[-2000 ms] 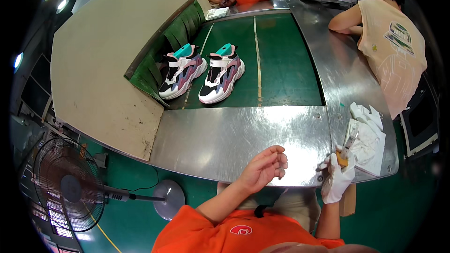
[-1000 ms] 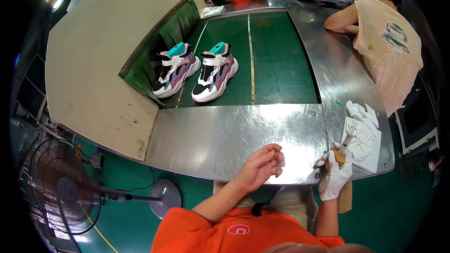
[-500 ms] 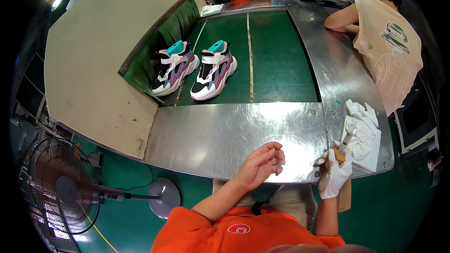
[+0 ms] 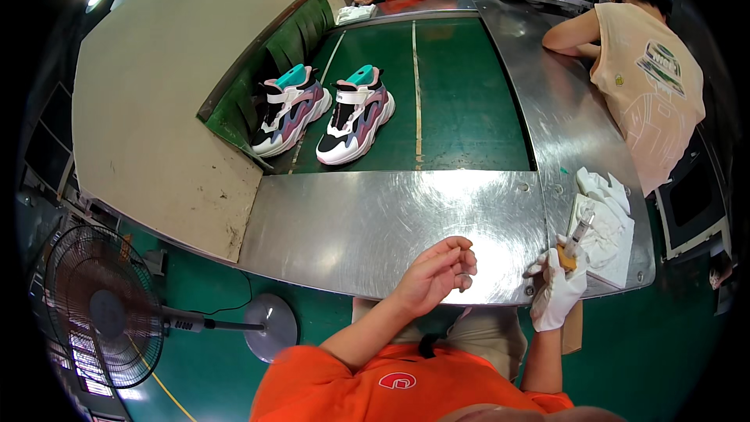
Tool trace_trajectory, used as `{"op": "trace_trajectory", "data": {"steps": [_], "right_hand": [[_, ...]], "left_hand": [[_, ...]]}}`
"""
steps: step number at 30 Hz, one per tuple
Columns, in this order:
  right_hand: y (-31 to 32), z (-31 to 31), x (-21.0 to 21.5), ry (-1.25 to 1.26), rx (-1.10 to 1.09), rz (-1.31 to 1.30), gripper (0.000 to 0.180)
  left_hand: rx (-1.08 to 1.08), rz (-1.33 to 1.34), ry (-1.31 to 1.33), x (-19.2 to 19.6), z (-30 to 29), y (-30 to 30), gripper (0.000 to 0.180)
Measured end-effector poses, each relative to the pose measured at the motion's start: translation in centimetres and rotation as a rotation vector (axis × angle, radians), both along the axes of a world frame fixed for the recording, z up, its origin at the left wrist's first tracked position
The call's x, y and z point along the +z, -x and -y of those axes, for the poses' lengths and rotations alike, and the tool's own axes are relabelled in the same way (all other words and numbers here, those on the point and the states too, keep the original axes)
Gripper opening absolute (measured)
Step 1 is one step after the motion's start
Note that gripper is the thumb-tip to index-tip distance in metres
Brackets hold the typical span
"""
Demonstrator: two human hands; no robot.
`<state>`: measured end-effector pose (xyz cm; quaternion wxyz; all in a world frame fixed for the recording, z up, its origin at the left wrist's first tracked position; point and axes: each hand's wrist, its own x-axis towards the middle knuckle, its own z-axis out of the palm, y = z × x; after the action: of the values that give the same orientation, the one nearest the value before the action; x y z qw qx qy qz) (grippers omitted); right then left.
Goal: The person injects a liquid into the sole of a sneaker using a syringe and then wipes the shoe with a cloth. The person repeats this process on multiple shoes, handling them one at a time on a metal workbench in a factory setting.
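1. Left hand (image 4: 437, 272): bare, half-curled, holding nothing, at near edge of steel tabletop (image 4: 351, 227).
2. Right hand (image 4: 558, 293): white-gloved, fingers curled around orange-brown block (image 4: 566, 259); clear syringe-like tube (image 4: 580, 230) sticks out far side of grip.
3. Crumpled white tissue (image 4: 608, 238) just right of tube.
4. Left sneaker (image 4: 293, 113), right sneaker (image 4: 356, 119): upright, side by side on green conveyor belt (image 4: 469, 94), far left of hands.

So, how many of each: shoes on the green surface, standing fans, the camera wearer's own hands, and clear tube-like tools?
Shoes on the green surface: 2
Standing fan: 1
Left hand and right hand: 2
Clear tube-like tool: 1
Total: 6
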<state>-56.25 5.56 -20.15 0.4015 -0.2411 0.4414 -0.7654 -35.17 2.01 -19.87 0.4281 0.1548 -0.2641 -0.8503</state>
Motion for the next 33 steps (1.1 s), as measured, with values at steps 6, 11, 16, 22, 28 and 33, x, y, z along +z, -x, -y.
{"op": "trace_trajectory", "data": {"steps": [6,11,16,22,28,33], "right_hand": [[0.33,-0.07,-0.24,-0.007,0.03,-0.007,0.029],[0.24,0.01,0.12,0.012,-0.002,0.018,0.029],[0.22,0.12,0.41,0.002,-0.014,0.04,0.029],[0.61,0.1,-0.09,-0.005,0.007,0.034,0.029],[0.79,0.12,-0.29,0.005,0.007,0.029,0.03],[0.84,0.19,-0.41,0.006,0.012,0.019,0.029]], "left_hand": [[0.01,-0.008,-0.012,0.01,0.0,0.23,0.019],[0.013,0.0,-0.008,-0.02,0.06,0.41,0.019],[0.02,0.003,-0.014,-0.16,0.02,0.52,0.019],[0.018,0.007,-0.004,-0.12,0.01,0.71,0.019],[0.02,0.006,0.006,-0.45,0.07,0.84,0.02],[0.016,0.008,0.022,-0.63,0.24,0.95,0.02]]}}
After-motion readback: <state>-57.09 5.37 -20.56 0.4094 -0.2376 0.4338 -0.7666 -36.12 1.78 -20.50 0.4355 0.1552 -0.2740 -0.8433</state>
